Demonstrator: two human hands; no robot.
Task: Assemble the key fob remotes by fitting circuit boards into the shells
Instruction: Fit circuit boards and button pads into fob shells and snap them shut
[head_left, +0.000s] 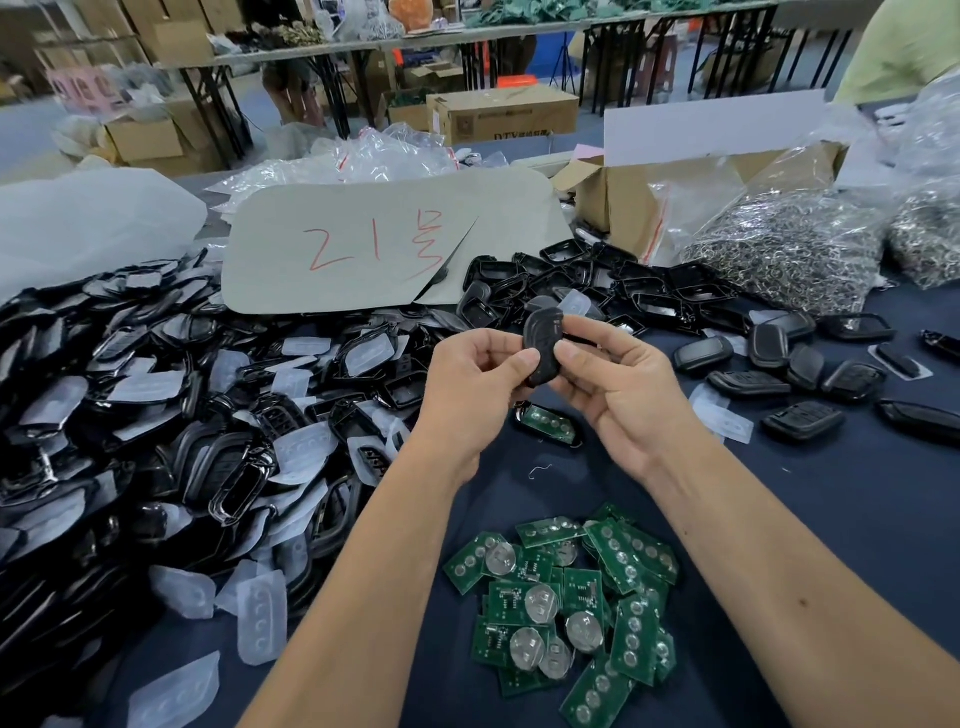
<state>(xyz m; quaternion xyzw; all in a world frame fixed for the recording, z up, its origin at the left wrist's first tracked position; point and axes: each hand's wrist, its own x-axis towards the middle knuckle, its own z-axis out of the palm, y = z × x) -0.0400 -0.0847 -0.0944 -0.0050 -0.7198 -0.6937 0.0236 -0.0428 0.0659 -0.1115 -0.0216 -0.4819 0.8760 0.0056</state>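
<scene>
I hold a black fob (543, 347) up over the middle of the bench (857, 499), between both hands. My left hand (470, 387) pinches its left edge, thumb tip pressed on the face, other fingers curled behind. My right hand (621, 387) pinches the right edge the same way, thumb on the face and fingers wrapped round the back. The fob stands nearly upright, narrow end up.

Just below it, on the dark cloth, lies an open shell (548, 423) with a green board already seated in it. Nearer the front edge, between my forearms, sits a loose heap of green boards (571, 597), some showing round silver battery clips.

The whole left side of the bench is covered by a big pile of black shell halves (156, 415) mixed with clear rubber pads (262, 616). Toward the back middle lies a grey card (384, 234) with red writing, and beside it on the right another pile of black frames (597, 283). Closed fobs (779, 374) lie scattered toward the right edge. At the back right, clear bags of metal rings (789, 249) lean by a cardboard box (618, 197).
</scene>
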